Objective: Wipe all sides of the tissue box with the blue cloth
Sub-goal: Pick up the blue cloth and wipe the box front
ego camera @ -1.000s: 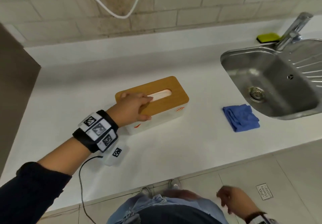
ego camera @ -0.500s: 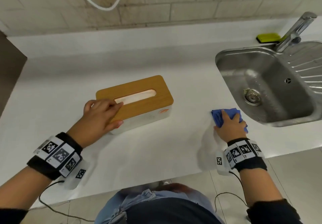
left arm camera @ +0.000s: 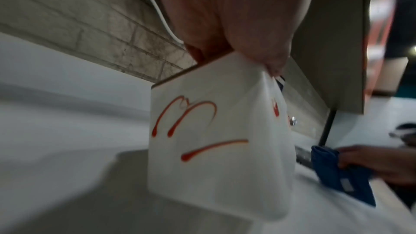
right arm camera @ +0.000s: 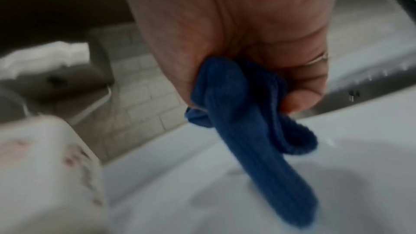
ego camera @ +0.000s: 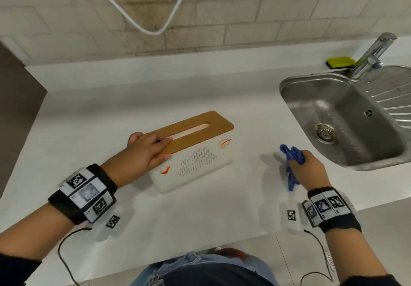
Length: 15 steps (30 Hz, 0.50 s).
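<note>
The tissue box (ego camera: 200,161), white with a wooden lid, lies on the white counter (ego camera: 200,214) in the middle of the head view. My left hand (ego camera: 163,150) grips its left end, fingers on the lid and thumb on the front face. The left wrist view shows the box's end face (left arm camera: 213,140) with orange marks under my left hand (left arm camera: 236,49). To the right of the box, my right hand (ego camera: 300,162) holds the bunched blue cloth (ego camera: 291,154) just above the counter, apart from the box. The cloth (right arm camera: 247,122) hangs from my right hand (right arm camera: 258,54).
A steel sink (ego camera: 289,90) is set into the counter at the right, with a tap (ego camera: 373,56) and a yellow-green sponge (ego camera: 340,62) behind it. A white cable (ego camera: 142,25) hangs on the tiled wall. A dark panel (ego camera: 17,108) bounds the counter's left end.
My right hand came up from below the counter, took the blue cloth from beside the sink and lifted it. My left hand stayed on the box's left end.
</note>
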Each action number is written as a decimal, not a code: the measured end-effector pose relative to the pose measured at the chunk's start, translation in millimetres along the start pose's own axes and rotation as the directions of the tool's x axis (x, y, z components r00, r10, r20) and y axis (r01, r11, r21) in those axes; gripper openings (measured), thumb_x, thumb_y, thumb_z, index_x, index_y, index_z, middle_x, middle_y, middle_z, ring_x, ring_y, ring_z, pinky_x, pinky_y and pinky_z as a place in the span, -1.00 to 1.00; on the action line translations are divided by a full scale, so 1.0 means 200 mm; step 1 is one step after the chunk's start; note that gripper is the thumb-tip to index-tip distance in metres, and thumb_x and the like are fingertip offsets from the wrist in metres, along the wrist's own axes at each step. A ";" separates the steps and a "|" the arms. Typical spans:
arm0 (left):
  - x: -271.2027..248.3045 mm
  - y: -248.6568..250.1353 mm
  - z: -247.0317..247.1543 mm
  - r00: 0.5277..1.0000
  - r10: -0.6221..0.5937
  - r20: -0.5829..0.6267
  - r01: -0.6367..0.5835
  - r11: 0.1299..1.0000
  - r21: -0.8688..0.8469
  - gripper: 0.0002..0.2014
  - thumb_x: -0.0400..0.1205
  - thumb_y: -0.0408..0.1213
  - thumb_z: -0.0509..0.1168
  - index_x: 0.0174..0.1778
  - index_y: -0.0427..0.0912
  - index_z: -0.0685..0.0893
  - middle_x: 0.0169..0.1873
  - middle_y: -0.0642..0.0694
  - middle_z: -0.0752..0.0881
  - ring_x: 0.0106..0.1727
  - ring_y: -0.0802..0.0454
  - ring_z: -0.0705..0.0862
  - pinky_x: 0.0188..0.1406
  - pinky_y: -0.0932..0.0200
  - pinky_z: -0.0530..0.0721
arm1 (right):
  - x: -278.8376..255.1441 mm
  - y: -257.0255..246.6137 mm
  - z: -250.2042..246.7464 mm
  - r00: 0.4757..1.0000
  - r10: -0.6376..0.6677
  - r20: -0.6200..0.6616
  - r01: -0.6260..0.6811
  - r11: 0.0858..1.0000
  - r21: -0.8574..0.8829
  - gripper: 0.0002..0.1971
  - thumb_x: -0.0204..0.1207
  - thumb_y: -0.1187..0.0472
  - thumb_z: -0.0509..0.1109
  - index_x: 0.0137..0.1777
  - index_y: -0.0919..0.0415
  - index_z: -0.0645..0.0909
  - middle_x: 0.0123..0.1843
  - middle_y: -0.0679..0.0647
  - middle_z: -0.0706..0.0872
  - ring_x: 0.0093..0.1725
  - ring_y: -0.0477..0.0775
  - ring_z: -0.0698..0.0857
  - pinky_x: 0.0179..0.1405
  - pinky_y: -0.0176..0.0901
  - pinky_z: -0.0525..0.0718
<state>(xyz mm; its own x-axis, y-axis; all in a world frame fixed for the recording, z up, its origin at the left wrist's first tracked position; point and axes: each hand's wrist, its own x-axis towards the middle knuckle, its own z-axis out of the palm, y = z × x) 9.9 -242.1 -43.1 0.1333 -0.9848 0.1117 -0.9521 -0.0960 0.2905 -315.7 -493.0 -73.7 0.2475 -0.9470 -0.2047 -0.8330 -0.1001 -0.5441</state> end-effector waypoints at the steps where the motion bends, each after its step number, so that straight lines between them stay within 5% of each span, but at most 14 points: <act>1: 0.00 -0.02 -0.02 0.998 -0.041 0.041 0.044 0.996 -0.079 -0.13 0.49 0.44 -0.37 0.45 -0.02 0.46 0.07 -0.01 0.58 0.10 0.20 0.43 0.27 0.19 0.09 | -0.06 -0.06 0.01 1.000 -0.010 -0.020 0.012 0.992 0.122 -0.76 0.56 0.30 0.28 0.19 0.37 0.49 -0.09 0.27 0.63 -0.03 0.34 0.64 -0.16 -0.10 0.41; 5: 0.01 -0.10 -0.06 0.989 -0.052 0.138 0.089 0.957 -0.276 -0.42 0.48 0.45 -0.25 0.41 0.49 0.29 0.05 0.32 0.51 0.17 0.37 0.45 0.37 0.11 0.20 | -0.32 -0.35 0.10 0.963 -0.163 -0.216 0.255 0.813 0.524 -0.67 0.51 0.46 0.25 0.21 0.15 0.42 -0.02 0.08 0.55 -0.09 -0.03 0.60 -0.17 -0.35 0.58; 7: 0.03 -0.14 -0.06 0.982 -0.065 0.175 0.117 0.947 -0.300 -0.52 0.51 0.42 -0.20 0.36 0.61 0.26 0.10 0.29 0.53 0.22 0.35 0.46 0.38 0.10 0.22 | -0.37 -0.47 0.16 0.862 -0.353 -0.363 0.493 0.750 0.440 -0.62 0.49 0.46 0.21 0.26 0.15 0.46 0.13 0.06 0.46 0.03 -0.30 0.51 0.07 -0.55 0.50; 10: 0.05 -0.15 -0.08 0.975 -0.093 0.202 0.153 0.941 -0.302 -0.56 0.52 0.38 -0.22 0.33 0.67 0.24 0.17 0.26 0.56 0.30 0.35 0.43 0.40 0.10 0.12 | -0.36 -0.60 0.23 0.687 -0.607 -0.399 0.719 0.650 0.248 -0.60 0.46 0.33 0.16 0.28 0.07 0.50 0.21 -0.17 0.41 0.13 -0.38 0.39 0.26 -0.57 0.37; 12: 0.06 -0.15 -0.09 0.978 -0.097 0.185 0.152 0.938 -0.310 -0.51 0.49 0.43 -0.26 0.33 0.65 0.26 0.18 0.33 0.56 0.34 0.37 0.40 0.39 0.14 0.05 | -0.34 -0.67 0.28 0.636 -0.690 -0.345 0.767 0.616 0.180 -0.61 0.50 0.31 0.18 0.29 -0.02 0.50 0.30 -0.19 0.47 0.27 -0.20 0.42 0.35 -0.25 0.44; 15: 0.06 -0.16 -0.09 0.976 -0.119 0.180 0.175 0.924 -0.339 -0.54 0.51 0.36 -0.21 0.32 0.62 0.31 0.17 0.32 0.57 0.35 0.32 0.39 0.36 0.25 -0.02 | -0.30 -0.70 0.41 0.590 -0.762 -0.267 0.785 0.618 -0.030 -0.59 0.49 0.24 0.08 0.29 0.07 0.56 0.42 0.19 0.49 0.31 0.26 0.35 0.26 0.12 0.49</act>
<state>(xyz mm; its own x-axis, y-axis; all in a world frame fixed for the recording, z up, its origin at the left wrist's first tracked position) 46.1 -248.9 -33.8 0.1944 -0.9762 -0.0962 -0.7636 -0.2122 0.6098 -174.4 -397.6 -52.0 0.6487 -0.5638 0.5112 -0.3359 -0.8148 -0.4725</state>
